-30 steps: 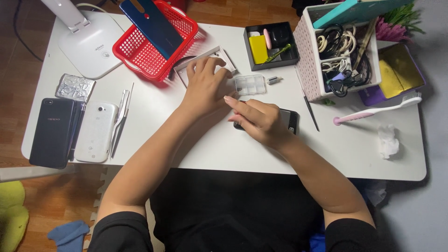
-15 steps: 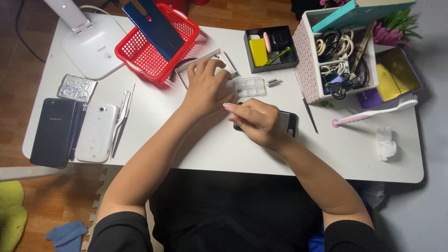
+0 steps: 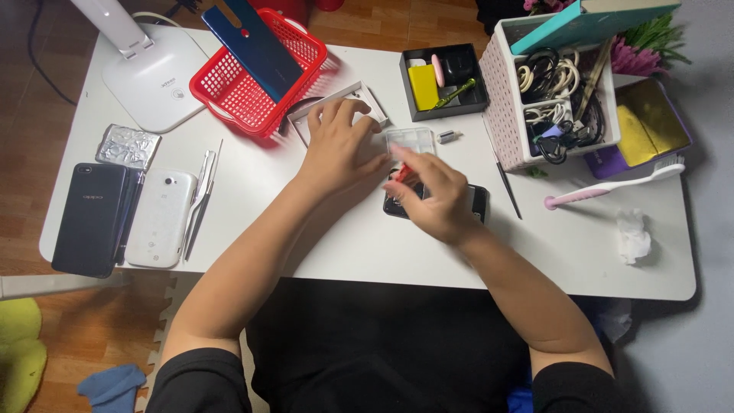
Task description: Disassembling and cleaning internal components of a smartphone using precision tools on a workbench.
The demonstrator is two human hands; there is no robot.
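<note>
Looking down from the head view, we find the white table [image 3: 229, 222] crowded along its far and left edges and bare along its near edge, right of the right hand and between the left forearm and the phones. A red basket [image 3: 245, 92] and a white lamp base [image 3: 153, 76] stand far left; a black phone [image 3: 92, 218], a white phone [image 3: 160, 218] and tweezers [image 3: 200, 195] lie at the left edge. A pink box of cables [image 3: 508, 115] stands far right, with a pink toothbrush [image 3: 612, 187] nearer.

The left hand [image 3: 336, 149] lies flat, fingers spread, on a white frame [image 3: 367, 95], clamping nothing. The right hand [image 3: 436, 199] pinches a small red tool [image 3: 403, 173] over a small dark phone [image 3: 478, 203] at table centre, mostly hidden beneath that hand. A clear plastic box [image 3: 411, 140] sits just beyond.
</note>
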